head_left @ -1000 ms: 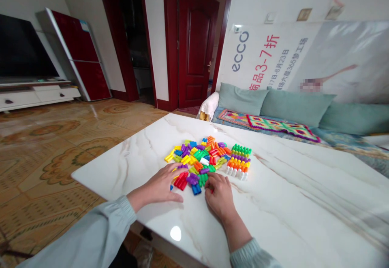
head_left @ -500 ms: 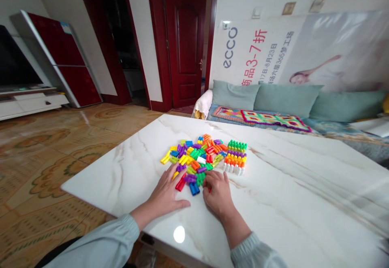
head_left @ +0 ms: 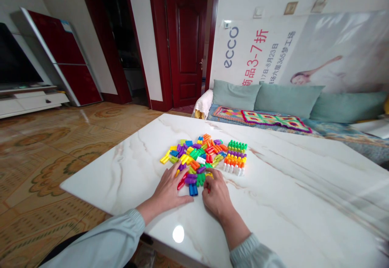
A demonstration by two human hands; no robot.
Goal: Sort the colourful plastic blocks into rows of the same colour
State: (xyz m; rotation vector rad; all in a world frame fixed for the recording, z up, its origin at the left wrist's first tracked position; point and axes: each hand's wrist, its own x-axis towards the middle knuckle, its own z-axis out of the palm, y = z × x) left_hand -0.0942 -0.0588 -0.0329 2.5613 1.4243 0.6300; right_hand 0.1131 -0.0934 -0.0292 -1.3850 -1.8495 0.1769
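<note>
A heap of small coloured plastic building blocks (head_left: 199, 156) lies on a white marble table (head_left: 288, 195). Beside the heap sits an assembled slab of blocks in green, purple, orange and white rows (head_left: 235, 158). My left hand (head_left: 168, 189) lies flat at the near left edge of the heap, fingers spread over a red block (head_left: 181, 183). My right hand (head_left: 216, 195) rests at the near right edge, fingers curled down onto the blocks; a red piece shows at its fingertips. A blue block (head_left: 193, 190) lies between the hands.
The table's left corner (head_left: 65, 185) drops off to a patterned tile floor. Behind stand a sofa with green cushions (head_left: 288, 102), a dark red door (head_left: 185, 43), a TV on a white stand (head_left: 18, 81), and a large poster on the wall.
Both hands have drawn slightly closer together at the near edge of the heap. The camera view has shifted a little to the right since a second ago.
</note>
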